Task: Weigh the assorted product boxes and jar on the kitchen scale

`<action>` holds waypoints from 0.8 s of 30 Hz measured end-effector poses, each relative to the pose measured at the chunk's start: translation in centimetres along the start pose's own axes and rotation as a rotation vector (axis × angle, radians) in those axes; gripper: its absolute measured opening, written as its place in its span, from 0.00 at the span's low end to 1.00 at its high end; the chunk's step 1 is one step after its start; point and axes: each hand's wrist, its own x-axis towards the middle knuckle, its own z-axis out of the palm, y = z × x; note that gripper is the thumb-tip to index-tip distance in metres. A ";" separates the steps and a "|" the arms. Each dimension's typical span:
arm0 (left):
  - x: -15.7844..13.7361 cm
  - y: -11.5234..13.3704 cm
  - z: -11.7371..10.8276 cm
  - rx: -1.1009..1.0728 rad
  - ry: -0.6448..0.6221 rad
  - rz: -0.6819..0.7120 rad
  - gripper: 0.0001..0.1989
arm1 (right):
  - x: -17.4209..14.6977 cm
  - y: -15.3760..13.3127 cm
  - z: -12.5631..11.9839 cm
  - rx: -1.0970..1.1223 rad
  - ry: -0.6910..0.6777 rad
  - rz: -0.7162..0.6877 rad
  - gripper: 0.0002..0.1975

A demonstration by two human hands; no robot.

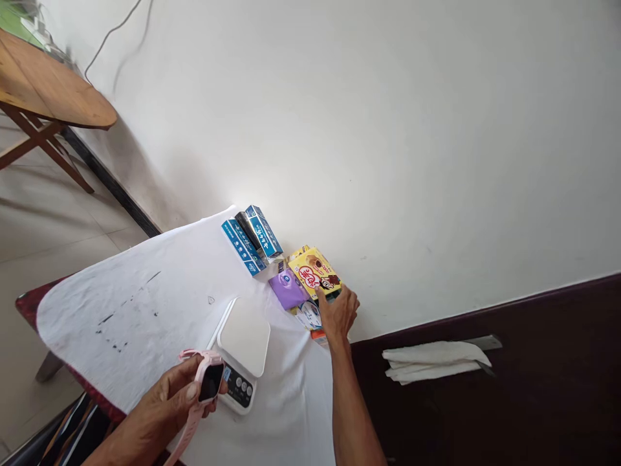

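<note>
My left hand [167, 398] holds a pink smartwatch [206, 385] by its strap, with its dark screen just left of a white kitchen scale [242, 340]. The scale stands on a table under a white cloth [145, 304]. My right hand [339, 314] reaches to the far edge by the wall and grips the lower corner of a yellow packet [314, 272]. Beside it lie a purple packet [287, 289] and a white-and-blue packet [309, 315]. Blue boxes [252, 239] lie further left.
A white wall [388, 129] rises directly behind the table. A folded white cloth [434, 361] lies on a dark ledge at right. A round wooden folding table [53, 90] stands on the tiled floor at upper left, with a cable hanging on the wall.
</note>
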 end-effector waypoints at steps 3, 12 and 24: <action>-0.1 0.2 0.1 -0.025 0.002 -0.009 0.20 | -3.2 2.2 1.3 -0.017 -0.078 0.101 0.41; -0.2 -0.5 -1.0 -0.021 0.059 -0.007 0.23 | -5.1 3.9 5.3 -0.059 -0.244 0.248 0.39; -0.4 -0.5 -0.3 0.066 0.084 0.020 0.21 | -3.6 4.8 6.5 -0.043 -0.287 0.268 0.36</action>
